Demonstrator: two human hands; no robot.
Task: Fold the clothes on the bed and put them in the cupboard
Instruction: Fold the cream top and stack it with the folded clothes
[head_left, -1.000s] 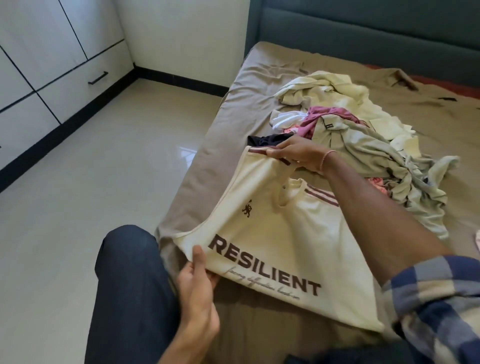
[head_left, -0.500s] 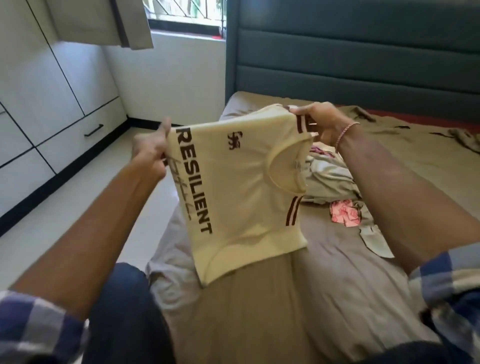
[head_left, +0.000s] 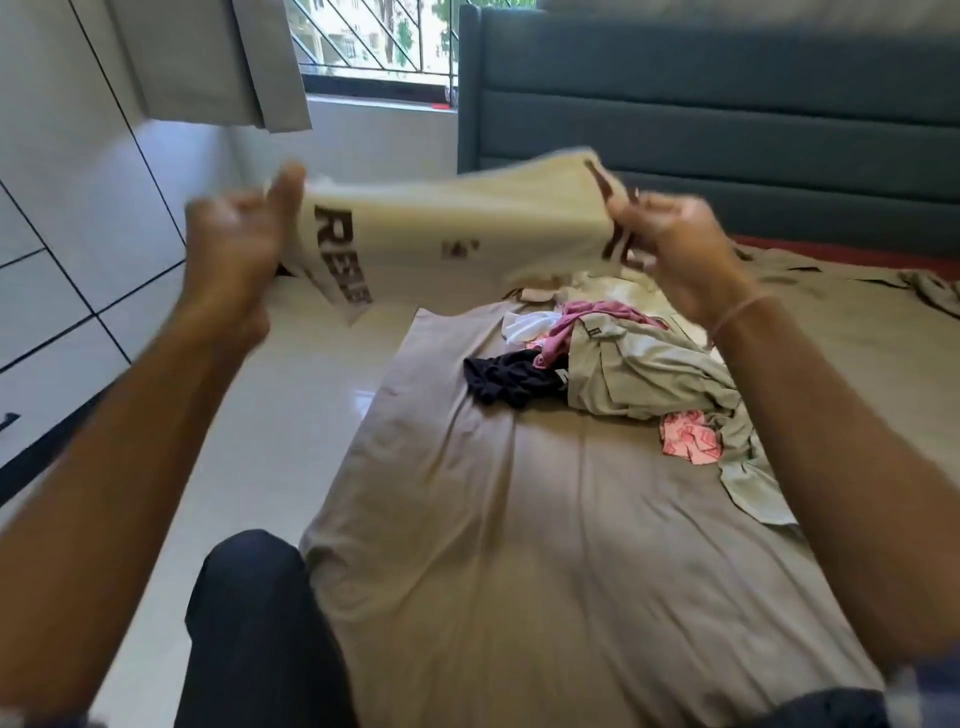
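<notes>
A cream T-shirt (head_left: 457, 223) with dark brown lettering is stretched in the air above the bed, blurred by motion. My left hand (head_left: 234, 244) grips its hem end at the left. At the right, my right hand (head_left: 675, 249) grips the striped sleeve end. Below them a pile of unfolded clothes (head_left: 639, 374) lies on the bed (head_left: 519, 545): a pale green garment, a pink one, a black one, a white one and a pink patterned piece. The white cupboard (head_left: 62, 218) stands along the left wall.
A teal padded headboard (head_left: 727, 119) rises behind the bed. An open cupboard door (head_left: 218, 62) hangs at the upper left, beside a barred window (head_left: 374, 41). Shiny tiled floor (head_left: 270, 415) lies between bed and cupboard. My knee in dark trousers (head_left: 249, 623) is at the bed's near edge.
The T-shirt went from lying on the bed to being held up in the air by both hands. Since half a second ago it has been raised flatter and stretched wider.
</notes>
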